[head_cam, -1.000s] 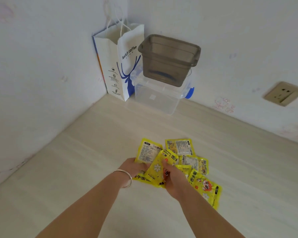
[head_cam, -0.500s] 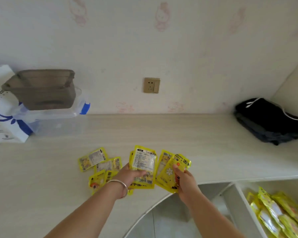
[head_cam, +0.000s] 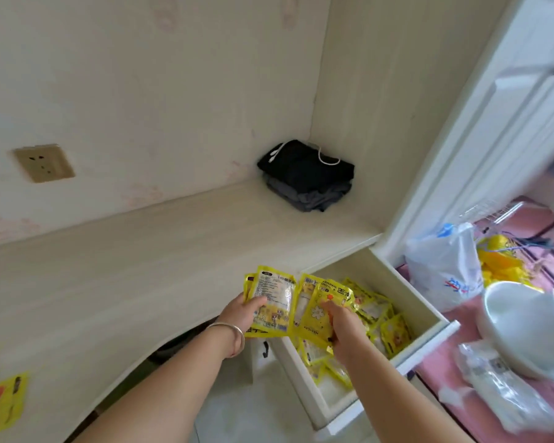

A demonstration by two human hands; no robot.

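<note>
My left hand (head_cam: 244,311), with a silver bangle on the wrist, grips a stack of yellow snack packets (head_cam: 271,302) with their printed backs up. My right hand (head_cam: 341,324) pinches another couple of yellow packets (head_cam: 317,308) with a flower print. Both bunches hover at the desk's front edge, right beside an open white drawer (head_cam: 339,407). Inside the drawer lie several more yellow packets (head_cam: 381,318). Two loose yellow packets (head_cam: 0,401) rest on the desk at the far left.
The pale wooden desk (head_cam: 141,266) runs along the wall with a socket (head_cam: 44,163). Folded dark clothes (head_cam: 306,175) with a white cord sit in the back corner. To the right are a white plastic bag (head_cam: 442,270), a white bowl (head_cam: 525,330) and a pink surface.
The view has swung right, away from the paper bag and plastic boxes. Both hands carried their packets rightward from the pile on the desk to the open drawer.
</note>
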